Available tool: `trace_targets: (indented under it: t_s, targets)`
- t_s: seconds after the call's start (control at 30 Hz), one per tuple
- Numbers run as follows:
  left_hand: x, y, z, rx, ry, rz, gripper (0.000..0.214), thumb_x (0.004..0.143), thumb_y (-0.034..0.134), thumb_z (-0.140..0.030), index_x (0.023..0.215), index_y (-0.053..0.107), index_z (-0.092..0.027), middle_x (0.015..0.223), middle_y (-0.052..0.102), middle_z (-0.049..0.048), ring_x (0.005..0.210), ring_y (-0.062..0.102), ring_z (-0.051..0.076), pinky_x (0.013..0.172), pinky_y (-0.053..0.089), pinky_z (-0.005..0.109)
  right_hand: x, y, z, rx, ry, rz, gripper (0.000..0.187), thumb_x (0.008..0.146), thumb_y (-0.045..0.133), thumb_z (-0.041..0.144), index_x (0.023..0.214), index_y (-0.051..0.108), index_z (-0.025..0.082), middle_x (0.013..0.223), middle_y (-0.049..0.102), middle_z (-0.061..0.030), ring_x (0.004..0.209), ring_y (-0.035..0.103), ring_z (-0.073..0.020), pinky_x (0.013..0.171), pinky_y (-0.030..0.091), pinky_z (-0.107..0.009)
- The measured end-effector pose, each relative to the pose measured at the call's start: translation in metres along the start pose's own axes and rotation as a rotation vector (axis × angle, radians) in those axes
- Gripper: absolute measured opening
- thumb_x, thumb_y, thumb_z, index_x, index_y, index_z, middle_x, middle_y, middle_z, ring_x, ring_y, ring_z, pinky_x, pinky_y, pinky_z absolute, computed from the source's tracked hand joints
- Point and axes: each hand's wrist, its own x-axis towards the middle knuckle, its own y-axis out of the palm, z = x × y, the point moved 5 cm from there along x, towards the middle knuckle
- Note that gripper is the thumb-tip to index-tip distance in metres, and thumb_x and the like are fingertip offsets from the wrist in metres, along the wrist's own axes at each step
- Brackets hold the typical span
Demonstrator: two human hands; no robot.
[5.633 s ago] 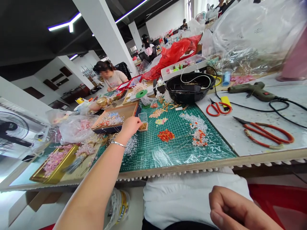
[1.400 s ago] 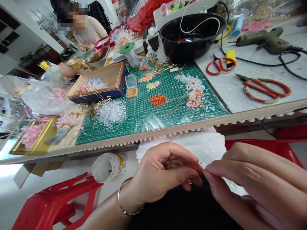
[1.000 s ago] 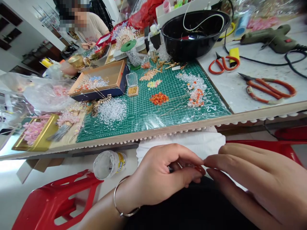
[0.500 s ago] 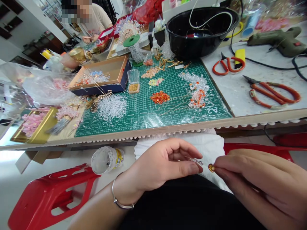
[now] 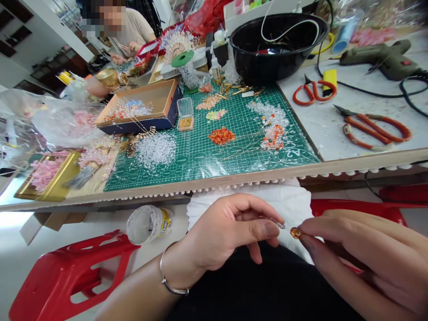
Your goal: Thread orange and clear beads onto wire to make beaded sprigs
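Observation:
My left hand (image 5: 230,232), with a thin metal bangle (image 5: 170,278) on its wrist, pinches a thin wire (image 5: 272,219) carrying a small clear bead between thumb and forefinger. My right hand (image 5: 364,263) holds a small orange bead piece (image 5: 295,232) at its fingertips. The wire runs towards this piece, and the two hands are almost touching. A white cloth (image 5: 287,200) lies on my lap just behind both hands.
Beyond the hands lies a green cutting mat (image 5: 214,174) with piles of clear and orange beads. A black bowl (image 5: 276,44), orange-handled scissors (image 5: 374,129) and a glue gun (image 5: 377,58) are further back. A red stool (image 5: 67,281) stands at lower left. A co-worker (image 5: 127,31) sits across the table.
The hands have parted from their closed cluster around the orange piece, which now shows at my right fingertips. The wire shows in my left fingers. The view has barely shifted.

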Motion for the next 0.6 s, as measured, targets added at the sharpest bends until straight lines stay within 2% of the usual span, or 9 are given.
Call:
trace_targets:
  t_s: [0.1, 0.17, 0.3, 0.47, 0.6]
  targets:
    - [-0.0010, -0.0013, -0.0001, 0.002, 0.008, 0.007, 0.022, 0.079, 0.084, -0.030, 0.088, 0.070, -0.014, 0.070, 0.070, 0.0009, 0.049, 0.059, 0.007, 0.044, 0.048, 0.016, 0.0005, 0.0040, 0.0016, 0.046, 0.012, 0.085, 0.015, 0.090, 0.055, 0.015, 0.096, 0.057, 0.028, 0.063, 0.068, 0.0053, 0.043, 0.063, -0.0126, 0.038, 0.046, -0.021]
    - [-0.0018, -0.0020, -0.0004, 0.016, 0.004, 0.005, 0.023, 0.078, 0.084, -0.031, 0.088, 0.070, -0.014, 0.070, 0.070, 0.0009, 0.049, 0.059, 0.007, 0.044, 0.049, 0.016, 0.0001, 0.0036, 0.0011, 0.039, 0.037, 0.082, 0.014, 0.088, 0.055, 0.016, 0.094, 0.056, 0.029, 0.060, 0.064, 0.0064, 0.042, 0.061, -0.0125, 0.035, 0.043, -0.021]
    - [-0.0040, -0.0022, -0.0006, 0.037, -0.004, -0.001, 0.026, 0.077, 0.084, -0.033, 0.088, 0.070, -0.014, 0.070, 0.070, 0.0009, 0.049, 0.059, 0.007, 0.045, 0.049, 0.017, -0.0019, 0.0023, 0.0040, 0.038, -0.008, 0.068, 0.014, 0.086, 0.057, 0.014, 0.088, 0.057, 0.027, 0.056, 0.059, 0.0065, 0.038, 0.055, -0.0103, 0.034, 0.041, -0.019]
    - [-0.0060, -0.0032, -0.0001, 0.045, 0.006, -0.025, 0.027, 0.076, 0.084, -0.036, 0.088, 0.072, -0.015, 0.070, 0.069, 0.0011, 0.051, 0.059, 0.008, 0.047, 0.048, 0.018, -0.0037, 0.0024, 0.0047, 0.018, 0.027, 0.059, 0.010, 0.089, 0.057, 0.018, 0.087, 0.056, 0.028, 0.054, 0.056, 0.0072, 0.034, 0.051, -0.0098, 0.031, 0.038, -0.020]
    - [-0.0061, -0.0039, 0.0003, 0.037, 0.009, -0.009, 0.026, 0.076, 0.085, -0.034, 0.088, 0.072, -0.015, 0.071, 0.070, 0.0006, 0.050, 0.059, 0.008, 0.047, 0.049, 0.019, -0.0008, 0.0051, 0.0058, 0.048, 0.018, 0.101, 0.011, 0.090, 0.055, 0.017, 0.090, 0.054, 0.028, 0.053, 0.054, 0.0088, 0.032, 0.047, -0.0077, 0.027, 0.032, -0.018]
